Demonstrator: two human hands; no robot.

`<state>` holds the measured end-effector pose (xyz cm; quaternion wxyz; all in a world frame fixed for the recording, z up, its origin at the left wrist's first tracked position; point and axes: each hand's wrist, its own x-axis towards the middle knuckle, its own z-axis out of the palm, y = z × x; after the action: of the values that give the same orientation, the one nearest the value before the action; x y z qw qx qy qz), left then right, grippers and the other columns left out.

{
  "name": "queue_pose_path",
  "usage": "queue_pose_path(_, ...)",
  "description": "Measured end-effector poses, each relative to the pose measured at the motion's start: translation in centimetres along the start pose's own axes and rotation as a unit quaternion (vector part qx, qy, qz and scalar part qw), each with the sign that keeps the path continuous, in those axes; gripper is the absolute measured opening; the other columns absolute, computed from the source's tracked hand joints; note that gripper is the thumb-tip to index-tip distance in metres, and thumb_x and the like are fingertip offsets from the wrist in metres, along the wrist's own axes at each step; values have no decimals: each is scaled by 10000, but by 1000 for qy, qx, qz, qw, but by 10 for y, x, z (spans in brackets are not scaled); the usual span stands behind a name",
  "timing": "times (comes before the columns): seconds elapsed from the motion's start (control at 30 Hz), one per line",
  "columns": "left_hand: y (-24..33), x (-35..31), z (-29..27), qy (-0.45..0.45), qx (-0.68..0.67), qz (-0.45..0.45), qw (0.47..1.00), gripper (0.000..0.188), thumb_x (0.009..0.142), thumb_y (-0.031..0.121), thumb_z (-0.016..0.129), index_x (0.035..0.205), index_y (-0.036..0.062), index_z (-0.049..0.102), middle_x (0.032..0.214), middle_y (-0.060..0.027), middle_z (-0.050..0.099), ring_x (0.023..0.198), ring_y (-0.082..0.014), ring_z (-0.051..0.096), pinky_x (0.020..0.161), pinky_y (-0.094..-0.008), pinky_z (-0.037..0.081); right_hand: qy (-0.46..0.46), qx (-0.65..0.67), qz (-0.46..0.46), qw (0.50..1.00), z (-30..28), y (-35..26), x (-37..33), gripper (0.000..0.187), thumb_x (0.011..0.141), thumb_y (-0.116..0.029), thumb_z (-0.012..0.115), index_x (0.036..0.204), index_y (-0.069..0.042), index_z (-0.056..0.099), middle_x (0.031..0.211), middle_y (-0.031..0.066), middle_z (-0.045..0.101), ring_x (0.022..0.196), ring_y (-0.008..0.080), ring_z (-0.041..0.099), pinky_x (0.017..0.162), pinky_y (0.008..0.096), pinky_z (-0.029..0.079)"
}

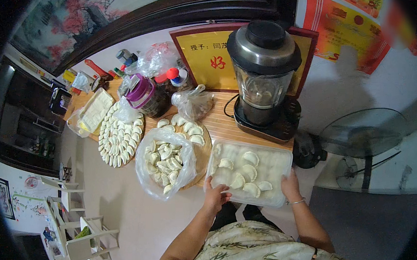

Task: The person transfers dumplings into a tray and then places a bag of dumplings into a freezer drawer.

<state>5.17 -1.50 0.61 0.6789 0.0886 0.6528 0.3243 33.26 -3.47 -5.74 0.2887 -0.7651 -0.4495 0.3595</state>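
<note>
Both hands grip one clear plastic tray (pixel 269 167) by its near edge. The left hand (pixel 216 196) is curled over the near left corner, its fingers folded onto the rim; the right hand (pixel 290 186), a thin bangle at its wrist, clasps the near right corner with fingers wrapped under where I cannot see them. The tray sits at the near edge of the wooden table (pixel 222 122), partly overhanging it, and holds a handful of pale raw dumplings (pixel 244 173) scattered over its floured bottom.

From the far left: a white rectangular container (pixel 95 111) lies at the table's far left end, and just beside it a round woven tray (pixel 120 136) is packed with rows of dumplings. Next comes a clear plastic bag (pixel 166 163) heaped with more dumplings, resting on a second round tray (pixel 197 145) that carries a few loose ones along its far rim. Behind these stand a jar with a purple lid (pixel 144 95), some bottles and a knotted plastic bag (pixel 193 102). Right of them, just behind the held tray, a black blender (pixel 264 78) with a glass jug stands on its base, in front of a framed yellow plaque (pixel 208 57). Furthest right, off the table, is a floor fan (pixel 363 136).
</note>
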Motion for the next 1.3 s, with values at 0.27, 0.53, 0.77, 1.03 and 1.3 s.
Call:
queue_pose_path(0.27,1,-1,-4,-5,16,-1,1000,812,804,31,531,1399,252,25,907,-170,570,559,-206,575,462,-302,479,5,9,12,1000,8,13,5,378,780,-65,504,1138,45,448,1065,278,542,988,418,528,862,440,418)
queue_pose_path(0.53,-4,3,6,-58,59,-9,997,667,775,14,557,1317,179,206,857,-150,548,572,-218,582,443,-294,468,12,24,-51,998,7,10,2,359,776,-50,495,1120,44,451,1035,268,551,965,426,532,849,442,425)
queue_pose_path(0.77,-6,12,-13,42,108,144,983,400,764,16,554,1141,39,423,859,-146,529,636,-219,595,496,-301,493,10,2,-2,1000,5,5,3,367,772,-57,498,1122,39,441,1051,276,542,964,431,526,848,463,417)
queue_pose_path(1.03,51,13,10,28,663,395,636,462,763,46,449,1225,47,455,1147,-213,514,913,-372,578,756,-456,475,16,15,-8,1000,5,3,0,399,773,-54,503,1158,24,432,1085,276,530,1003,423,511,878,452,402)
queue_pose_path(1.3,37,30,-4,28,623,386,680,450,780,62,485,1228,44,450,1175,-202,488,887,-389,575,779,-452,473,13,7,38,999,2,-7,-2,431,785,-65,503,1197,22,412,1096,273,528,1012,416,509,883,446,403)
